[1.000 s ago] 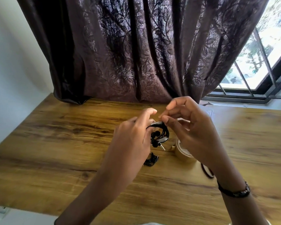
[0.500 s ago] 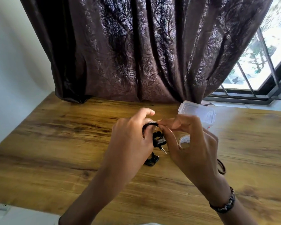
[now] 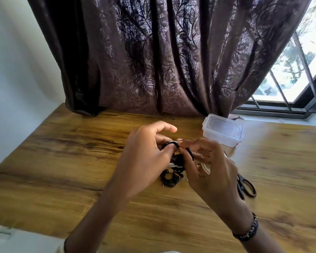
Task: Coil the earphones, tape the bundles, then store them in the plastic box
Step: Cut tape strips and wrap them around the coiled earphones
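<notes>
A coiled black earphone bundle (image 3: 179, 157) hangs above the wooden table (image 3: 62, 161), pinched between both hands. My left hand (image 3: 146, 157) grips its left side and my right hand (image 3: 210, 170) presses fingers on its top and right side. A second black earphone bundle (image 3: 169, 178) lies on the table just below the hands, its jack plug pointing right. The clear plastic box (image 3: 223, 129) with its lid on stands behind my right hand. A tape roll (image 3: 205, 168) is mostly hidden under my right hand.
Dark-handled scissors (image 3: 245, 185) lie to the right of my right hand. A dark curtain (image 3: 162, 61) hangs along the table's far edge, with a window (image 3: 295, 66) at the right. A white wall (image 3: 16, 70) borders the left.
My right hand has dropped lower and closed in on the bundle, uncovering the plastic box and scissors. My left hand has kept hold of the coil throughout.
</notes>
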Motion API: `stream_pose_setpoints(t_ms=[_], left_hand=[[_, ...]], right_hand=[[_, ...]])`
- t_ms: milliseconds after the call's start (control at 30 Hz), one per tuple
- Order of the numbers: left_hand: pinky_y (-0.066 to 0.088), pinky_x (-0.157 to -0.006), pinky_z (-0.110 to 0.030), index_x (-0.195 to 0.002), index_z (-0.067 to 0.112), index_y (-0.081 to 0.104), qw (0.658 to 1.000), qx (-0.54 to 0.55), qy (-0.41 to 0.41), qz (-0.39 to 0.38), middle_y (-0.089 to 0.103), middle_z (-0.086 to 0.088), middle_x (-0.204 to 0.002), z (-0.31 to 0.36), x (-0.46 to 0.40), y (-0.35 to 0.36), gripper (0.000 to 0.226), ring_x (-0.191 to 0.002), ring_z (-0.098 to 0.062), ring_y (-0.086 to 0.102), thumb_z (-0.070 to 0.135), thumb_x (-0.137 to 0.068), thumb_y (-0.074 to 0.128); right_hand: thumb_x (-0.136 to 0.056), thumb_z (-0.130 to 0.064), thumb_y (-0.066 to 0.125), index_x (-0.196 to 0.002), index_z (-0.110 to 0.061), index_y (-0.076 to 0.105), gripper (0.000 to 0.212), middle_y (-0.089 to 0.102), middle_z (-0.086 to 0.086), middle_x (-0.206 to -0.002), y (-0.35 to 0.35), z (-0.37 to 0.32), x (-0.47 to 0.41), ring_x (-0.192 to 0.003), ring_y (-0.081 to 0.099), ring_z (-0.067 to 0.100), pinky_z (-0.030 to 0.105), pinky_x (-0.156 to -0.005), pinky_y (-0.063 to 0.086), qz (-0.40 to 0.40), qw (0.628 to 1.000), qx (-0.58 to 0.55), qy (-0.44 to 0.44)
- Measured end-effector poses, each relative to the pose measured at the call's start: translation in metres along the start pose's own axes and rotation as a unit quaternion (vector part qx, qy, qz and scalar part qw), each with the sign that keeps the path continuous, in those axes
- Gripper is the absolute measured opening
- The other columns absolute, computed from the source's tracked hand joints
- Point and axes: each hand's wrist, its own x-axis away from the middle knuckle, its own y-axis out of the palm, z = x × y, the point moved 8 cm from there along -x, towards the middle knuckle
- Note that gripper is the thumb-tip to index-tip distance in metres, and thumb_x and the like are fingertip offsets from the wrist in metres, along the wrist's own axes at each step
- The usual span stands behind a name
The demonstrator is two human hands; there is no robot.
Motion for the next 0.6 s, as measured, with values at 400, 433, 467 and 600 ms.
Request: stream_pose_setpoints(t_ms=[400,433,467,600], left_hand=[[0.06,-0.068,-0.035,-0.104,0.025,0.067,0.999,0.038,-0.028,-0.011,0.075,0.009,-0.076,-0.009,-0.009,0.004,0.03,-0.068,-0.006,0.071,0.008,-0.08,0.072],[0.06,-0.07,-0.035,-0.103,0.025,0.067,0.998,0.041,-0.032,-0.017,0.075,0.009,-0.076,-0.01,-0.01,0.004,0.029,-0.07,-0.006,0.071,0.009,-0.08,0.073],[0.06,-0.073,-0.035,-0.102,0.026,0.067,0.998,0.046,-0.039,-0.022,0.075,0.009,-0.076,-0.012,-0.011,0.005,0.028,-0.072,-0.006,0.071,0.011,-0.079,0.075],[0.057,-0.082,-0.04,-0.099,0.025,0.067,0.994,0.073,-0.063,-0.053,0.076,0.005,-0.076,-0.017,-0.013,0.006,0.028,-0.078,-0.008,0.072,0.01,-0.077,0.076]], right_hand=[[-0.077,0.0,0.078,-0.107,-0.023,0.045,0.05,0.064,-0.012,-0.097,0.007,0.01,0.004,-0.096,0.063,-0.01,0.004,-0.075,0.048,-0.026,0.994,-0.06,0.089],[-0.076,0.0,0.078,-0.108,-0.023,0.045,0.051,0.064,-0.012,-0.097,0.008,0.011,0.003,-0.097,0.062,-0.011,0.003,-0.076,0.048,-0.03,0.994,-0.052,0.091],[-0.076,0.001,0.078,-0.109,-0.023,0.044,0.053,0.063,-0.012,-0.098,0.009,0.011,0.003,-0.098,0.06,-0.012,0.003,-0.077,0.048,-0.035,0.994,-0.043,0.09],[-0.074,0.004,0.079,-0.111,-0.02,0.044,0.057,0.062,-0.01,-0.098,0.012,0.011,0.003,-0.1,0.061,-0.001,0.002,-0.08,0.047,-0.053,0.996,-0.017,0.076]])
